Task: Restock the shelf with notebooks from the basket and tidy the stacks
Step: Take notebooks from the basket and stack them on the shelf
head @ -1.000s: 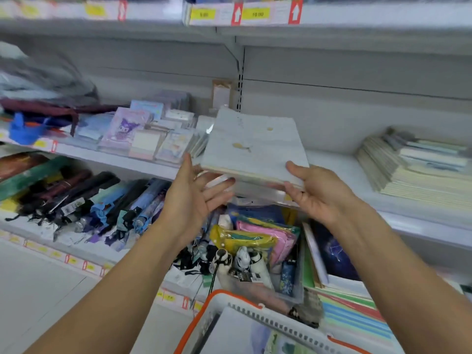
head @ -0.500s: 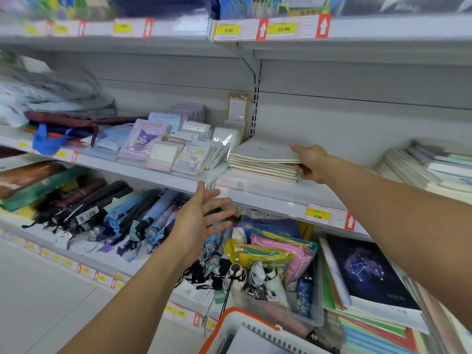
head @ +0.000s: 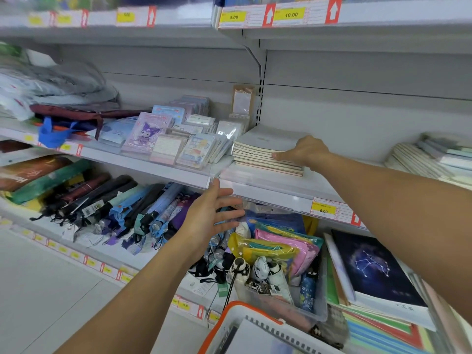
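Resting on the middle shelf (head: 275,186): a stack of pale notebooks (head: 265,154), lying flat just right of the upright post (head: 261,103) in the back wall. Right hand (head: 305,150) sits on the stack's front right corner, palm over the top cover, fingers flat along the front edges and pointing left. Grip: flat, pressing on the stack, nothing curled round it.

Left hand (head: 207,218) hangs in the air below and left of the stack, just under the shelf lip, touching nothing. Grip: wide, fingers spread, empty.

Basket (head: 229,325), white with orange rim, sits at the bottom edge, well below the stack; a spiral-bound notebook (head: 258,338) lies in it.

More relative to the stack:
- Left, same shelf: packaged sticker and memo pads (head: 163,139), one with a purple cartoon character.
- Far right, same shelf: a second pile of notebooks (head: 434,159), fanned and uneven.
- Below left, lower shelf: a row of folded umbrellas (head: 107,205).
- Directly below: a clear bin (head: 316,310) with pouches and small umbrellas.
- Below right: a dark constellation-cover notebook (head: 375,269) on coloured sheets.
- Below right on the shelf lip: price tag (head: 323,209) reading 6.00. Upper shelf tags read 5.00 and 10.00.
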{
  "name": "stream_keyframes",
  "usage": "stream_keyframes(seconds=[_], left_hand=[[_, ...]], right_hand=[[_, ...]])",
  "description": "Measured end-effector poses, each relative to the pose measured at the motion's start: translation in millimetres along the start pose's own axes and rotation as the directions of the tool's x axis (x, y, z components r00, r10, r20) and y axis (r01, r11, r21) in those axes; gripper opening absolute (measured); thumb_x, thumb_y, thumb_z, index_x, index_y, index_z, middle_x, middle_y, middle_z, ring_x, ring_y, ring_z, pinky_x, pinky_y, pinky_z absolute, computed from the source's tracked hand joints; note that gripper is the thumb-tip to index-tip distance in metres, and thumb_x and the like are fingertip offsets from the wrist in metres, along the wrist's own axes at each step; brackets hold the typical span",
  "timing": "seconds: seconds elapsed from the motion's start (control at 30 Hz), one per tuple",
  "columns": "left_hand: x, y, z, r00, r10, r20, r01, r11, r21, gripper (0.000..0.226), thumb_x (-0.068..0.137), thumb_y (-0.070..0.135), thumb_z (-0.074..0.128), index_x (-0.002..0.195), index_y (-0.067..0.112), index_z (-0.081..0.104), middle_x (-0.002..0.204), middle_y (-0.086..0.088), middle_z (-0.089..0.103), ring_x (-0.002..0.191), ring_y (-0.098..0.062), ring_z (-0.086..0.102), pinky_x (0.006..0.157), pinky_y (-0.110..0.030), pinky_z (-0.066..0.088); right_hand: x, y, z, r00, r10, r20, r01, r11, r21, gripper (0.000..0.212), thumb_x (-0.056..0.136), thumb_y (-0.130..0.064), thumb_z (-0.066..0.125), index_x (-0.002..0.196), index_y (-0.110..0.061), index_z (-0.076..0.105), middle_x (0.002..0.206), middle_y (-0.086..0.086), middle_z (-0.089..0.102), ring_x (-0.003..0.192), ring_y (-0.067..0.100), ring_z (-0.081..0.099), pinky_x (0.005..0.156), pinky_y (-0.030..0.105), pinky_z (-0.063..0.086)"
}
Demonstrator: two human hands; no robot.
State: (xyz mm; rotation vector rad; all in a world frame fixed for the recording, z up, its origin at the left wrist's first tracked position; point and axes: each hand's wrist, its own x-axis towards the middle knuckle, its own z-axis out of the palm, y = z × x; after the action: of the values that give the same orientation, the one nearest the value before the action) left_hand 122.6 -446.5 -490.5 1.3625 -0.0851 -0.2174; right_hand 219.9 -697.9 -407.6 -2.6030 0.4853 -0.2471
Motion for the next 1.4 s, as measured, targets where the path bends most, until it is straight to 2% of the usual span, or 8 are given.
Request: stream_keyframes(seconds=[0.27,0.4,0.5,0.63,0.87,1.07,1.27,1.4], left_hand=[[0.4,-7.1,-0.4,1.000,-0.009,-0.004,0.010,0.992,0.125,0.042,0.102,0.047,0.037,0.110,0.015,0.063,0.097,-0.002,0.075,0.088,-0.022,0.074,0.079,-0.038,0.059],[-2.8,-17.7,2.5,0.998,-0.065,0.019,0.057,0.956,0.287,0.036,0.099,0.044,0.047,0.109,0.014,0.064,0.101,-0.006,0.072,0.087,-0.025,0.071,0.080,-0.040,0.058],[-4.2,-34.2,4.7,0.979,-0.165,0.118,0.075,0.836,0.543,0.035,0.099,0.041,0.051,0.106,0.009,0.063,0.102,-0.009,0.070,0.083,-0.023,0.068,0.081,-0.039,0.057],[-9.7,-58.2,1.9,0.871,-0.298,0.391,-0.309,0.287,0.907,0.030,0.095,0.043,0.057,0.103,0.016,0.068,0.090,0.007,0.064,0.086,-0.013,0.062,0.070,-0.020,0.046],[-9.5,-68.3,12.5,0.766,-0.523,0.374,-0.406,0.057,0.912,0.033,0.095,0.049,0.052,0.116,0.026,0.063,0.097,0.017,0.057,0.096,-0.013,0.061,0.092,-0.032,0.046],[-11.3,-75.8,16.9,0.725,-0.580,0.371,-0.424,0.049,0.904,0.033,0.097,0.047,0.051,0.120,0.025,0.061,0.101,0.014,0.057,0.099,-0.013,0.064,0.097,-0.035,0.046],[-9.8,-74.5,12.2,0.700,-0.666,0.258,-0.238,0.122,0.963,0.046,0.095,0.045,0.054,0.089,0.002,0.071,0.083,-0.002,0.075,0.082,-0.013,0.072,0.072,-0.026,0.056],[-19.1,-60.8,9.4,0.648,-0.744,0.164,-0.068,0.158,0.985,0.066,0.079,0.061,0.059,0.090,-0.003,0.073,0.088,-0.005,0.077,0.085,-0.015,0.074,0.083,-0.035,0.059]], right_hand=[[-23.1,3.7,11.2,0.978,-0.065,-0.198,0.010,0.963,-0.269,0.089,0.085,-0.079,0.042,0.146,-0.015,0.036,0.139,0.013,0.053,0.120,0.035,0.055,0.082,0.038,0.046],[-119.2,18.0,46.9,0.627,-0.506,-0.592,0.506,0.843,-0.184,0.031,0.096,-0.051,0.050,0.095,-0.021,0.053,0.090,-0.003,0.060,0.070,0.019,0.055,0.058,0.030,0.040],[-187.9,65.3,114.6,0.742,-0.631,-0.226,0.628,0.772,-0.095,0.035,0.094,-0.047,0.054,0.068,-0.024,0.049,0.063,-0.009,0.053,0.057,0.013,0.050,0.052,0.030,0.039],[-226.1,177.6,198.4,0.828,-0.191,0.526,0.324,0.930,-0.172,0.077,0.074,-0.071,0.066,0.136,-0.029,0.051,0.129,-0.001,0.062,0.116,0.021,0.060,0.088,0.037,0.052],[-270.1,265.4,236.8,0.814,0.056,0.578,-0.069,0.998,0.000,0.134,0.038,-0.078,0.083,0.149,-0.025,0.031,0.140,-0.009,0.051,0.114,0.002,0.055,0.092,0.032,0.055],[-254.0,245.3,227.5,0.870,0.103,0.482,0.079,0.936,-0.343,0.072,0.072,-0.053,0.081,0.123,-0.012,0.053,0.133,0.009,0.050,0.122,0.030,0.048,0.092,0.041,0.049],[-233.6,235.1,174.8,0.825,-0.173,0.539,0.000,0.952,0.306,0.014,0.092,-0.018,0.069,0.087,-0.021,0.056,0.091,-0.007,0.058,0.088,0.013,0.055,0.074,0.025,0.039],[-235.3,221.0,149.3,0.924,-0.154,0.349,-0.204,0.574,0.793,0.013,0.090,-0.006,0.067,0.087,-0.012,0.055,0.077,0.005,0.063,0.061,0.012,0.063,0.058,0.024,0.052]])
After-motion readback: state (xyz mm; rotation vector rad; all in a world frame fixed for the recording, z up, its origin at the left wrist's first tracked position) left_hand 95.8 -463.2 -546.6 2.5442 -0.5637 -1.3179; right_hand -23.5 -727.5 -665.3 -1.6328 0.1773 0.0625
